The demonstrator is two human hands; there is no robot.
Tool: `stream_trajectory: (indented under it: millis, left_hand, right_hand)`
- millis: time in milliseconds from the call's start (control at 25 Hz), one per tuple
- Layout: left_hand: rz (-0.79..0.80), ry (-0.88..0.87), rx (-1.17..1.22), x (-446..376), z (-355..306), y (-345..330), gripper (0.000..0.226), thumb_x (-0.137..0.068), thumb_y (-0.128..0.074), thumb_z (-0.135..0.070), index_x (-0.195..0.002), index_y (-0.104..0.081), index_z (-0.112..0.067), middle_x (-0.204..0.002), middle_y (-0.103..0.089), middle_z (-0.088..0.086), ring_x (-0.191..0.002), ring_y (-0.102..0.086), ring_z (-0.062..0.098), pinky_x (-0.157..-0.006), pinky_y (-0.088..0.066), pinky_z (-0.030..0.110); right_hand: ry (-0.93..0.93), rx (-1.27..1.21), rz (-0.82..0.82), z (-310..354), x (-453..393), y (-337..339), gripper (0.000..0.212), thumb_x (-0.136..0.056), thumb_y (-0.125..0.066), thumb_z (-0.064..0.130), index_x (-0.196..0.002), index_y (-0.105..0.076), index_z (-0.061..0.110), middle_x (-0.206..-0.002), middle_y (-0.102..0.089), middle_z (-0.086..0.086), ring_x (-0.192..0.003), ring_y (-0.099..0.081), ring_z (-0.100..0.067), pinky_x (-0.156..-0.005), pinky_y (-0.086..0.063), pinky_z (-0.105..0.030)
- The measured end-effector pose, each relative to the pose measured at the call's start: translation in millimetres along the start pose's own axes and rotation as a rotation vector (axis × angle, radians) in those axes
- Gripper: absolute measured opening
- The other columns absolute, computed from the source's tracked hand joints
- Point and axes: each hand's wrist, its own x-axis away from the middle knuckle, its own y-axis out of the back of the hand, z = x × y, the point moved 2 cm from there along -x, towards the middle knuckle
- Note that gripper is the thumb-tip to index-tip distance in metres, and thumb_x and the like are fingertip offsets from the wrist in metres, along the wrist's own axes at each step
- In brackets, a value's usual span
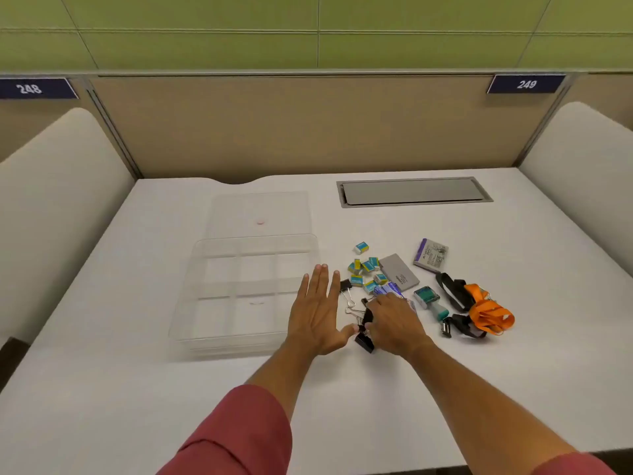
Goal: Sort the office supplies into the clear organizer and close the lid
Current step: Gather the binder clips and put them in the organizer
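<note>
Since there is only the head view, all of this comes from it: organizer (245,293) sits left of centre on the white table (120,389), compartments bare, nothing sorted yet. Its lid (258,214) lies flat just behind it, out of the way so the compartments are open from above. Supplies are piled to the right of the organizer: binder clips (356,315) nearest it, small blue-and-yellow boxes (364,269) behind those, then grey case (399,272), booklet (431,255), stamp (430,299) and an orange and black lanyard (479,308) farthest right. Right hand (394,323) is down on the clip pile, fingers (370,325) curled round a black clip; looks like a pinch, though how many clips it has I cannot tell. Left hand (318,310) hovers between the organizer's right wall and the clips, fingers straight and together, thumb out toward the clips, holding nothing. My read: it acts as a stop so the loose clips don't scatter toward the organizer while the right hand gathers them. Step in hand: picking clips, first item. Task barely begun. Risk: wire handles tangle and drag extra clips along.
</note>
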Motion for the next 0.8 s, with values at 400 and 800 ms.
stream_trajectory:
  millis: [400, 800]
  left_hand:
    - [0.016, 0.076, -0.06, -10.7, -12.9, 1.4, 0.102, -0.081, -0.042, -0.066, -0.152, 0.005, -0.01, -0.159, 0.011, 0.018, -0.147, 0.016, 0.03, -0.12, 0.009, 0.044]
    - [0.054, 0.109, -0.116, -41.2, -27.7, 4.2, 0.072, -0.079, -0.051, -0.039, -0.143, -0.031, -0.012, -0.142, -0.039, 0.016, -0.139, -0.026, 0.033, -0.121, -0.004, 0.045]
  right_hand:
    - [0.156, 0.042, 0.019, -10.9, -15.5, -3.4, 0.034, -0.085, -0.054, 0.036, -0.113, -0.055, 0.017, -0.116, -0.061, -0.005, -0.112, -0.049, -0.024, -0.096, -0.038, -0.04]
    - [0.058, -0.548, -0.118, -57.4, -9.4, 24.1, 0.058, -0.081, -0.06, 0.029, -0.137, -0.047, 0.018, -0.106, -0.047, -0.002, -0.095, -0.048, -0.013, -0.082, -0.044, -0.026]
